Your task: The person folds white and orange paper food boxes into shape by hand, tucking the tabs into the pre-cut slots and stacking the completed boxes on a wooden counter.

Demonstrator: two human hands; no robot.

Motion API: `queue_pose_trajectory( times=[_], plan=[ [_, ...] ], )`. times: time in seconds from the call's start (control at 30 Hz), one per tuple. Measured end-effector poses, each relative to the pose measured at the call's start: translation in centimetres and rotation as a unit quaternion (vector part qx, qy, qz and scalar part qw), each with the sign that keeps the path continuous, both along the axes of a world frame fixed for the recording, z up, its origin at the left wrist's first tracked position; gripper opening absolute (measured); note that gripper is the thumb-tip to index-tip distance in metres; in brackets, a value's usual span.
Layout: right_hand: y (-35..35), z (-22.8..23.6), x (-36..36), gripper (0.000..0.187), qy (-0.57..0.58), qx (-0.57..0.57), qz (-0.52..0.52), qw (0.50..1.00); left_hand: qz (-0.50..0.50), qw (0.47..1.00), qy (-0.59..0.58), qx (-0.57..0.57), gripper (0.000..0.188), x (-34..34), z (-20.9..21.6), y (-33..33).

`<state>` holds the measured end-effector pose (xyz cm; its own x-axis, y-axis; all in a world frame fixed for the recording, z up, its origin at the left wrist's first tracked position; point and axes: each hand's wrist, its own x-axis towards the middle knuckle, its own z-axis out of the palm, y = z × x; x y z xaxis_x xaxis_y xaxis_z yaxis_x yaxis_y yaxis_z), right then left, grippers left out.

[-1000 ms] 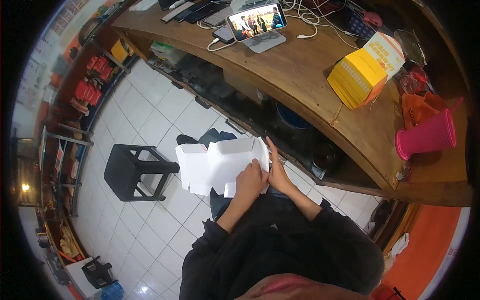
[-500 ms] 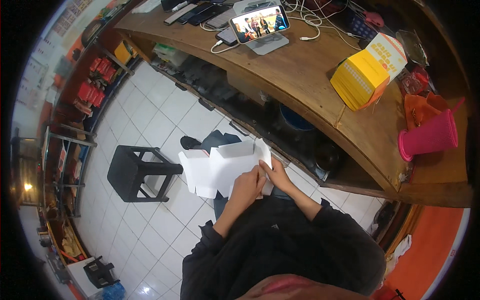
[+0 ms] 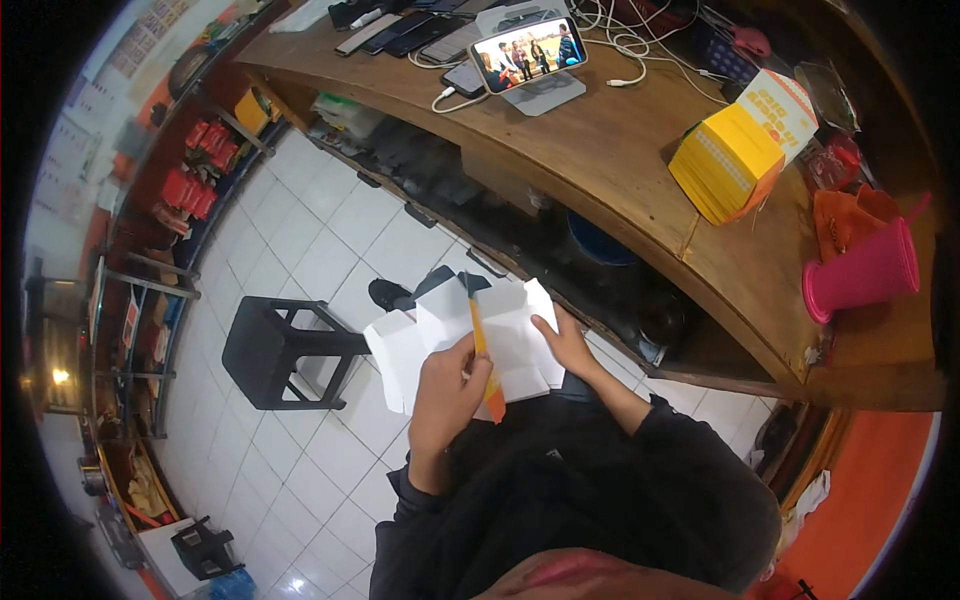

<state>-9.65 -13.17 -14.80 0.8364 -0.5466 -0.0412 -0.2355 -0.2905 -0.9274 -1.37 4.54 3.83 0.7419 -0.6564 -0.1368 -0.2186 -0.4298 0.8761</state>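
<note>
A white card box blank (image 3: 513, 335) with cut flaps lies over my lap. My left hand (image 3: 446, 392) is closed on a part of it that stands up, its yellow-orange outer side (image 3: 490, 385) showing beside my fingers. At the right edge my right hand (image 3: 568, 345) grips the blank, thumb on the white inner face and fingers mostly hidden beneath. More white card (image 3: 393, 352) shows to the left of my left hand; whether it is a separate sheet I cannot tell.
A wooden counter (image 3: 620, 140) curves ahead, bearing a stack of yellow folded boxes (image 3: 728, 165), a propped phone (image 3: 528, 55) playing a video, cables and a pink basket (image 3: 862, 270). On the tiled floor to my left stands a black stool (image 3: 275, 350). Shelves (image 3: 150, 270) line the left wall.
My left hand has moved left and nearer my body, raising part of the blank so its yellow-orange side shows. My right hand has shifted slightly right, still on the edge.
</note>
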Motion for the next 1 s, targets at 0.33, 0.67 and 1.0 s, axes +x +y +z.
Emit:
queue_pose_trajectory(
  times=[0.33, 0.67, 1.0],
  plan=[
    [-1.5, 9.2, 0.0, 0.038, -0.094, -0.338, -0.053, 0.935, -0.096, 0.986, -0.139, 0.006, 0.015, -0.2, 0.3, 0.6],
    [-2.9, 8.3, 6.4, 0.035, 0.064, 0.280, 0.319, 0.903, -0.267, 0.952, -0.142, 0.042, 0.021, -1.6, -4.2, -1.7],
    [-2.3, 11.3, 6.6, 0.017, 0.005, -0.003, 0.436, 0.900, 0.040, 0.993, -0.077, -0.082, 0.015, 1.6, -5.6, 4.4]
  ],
)
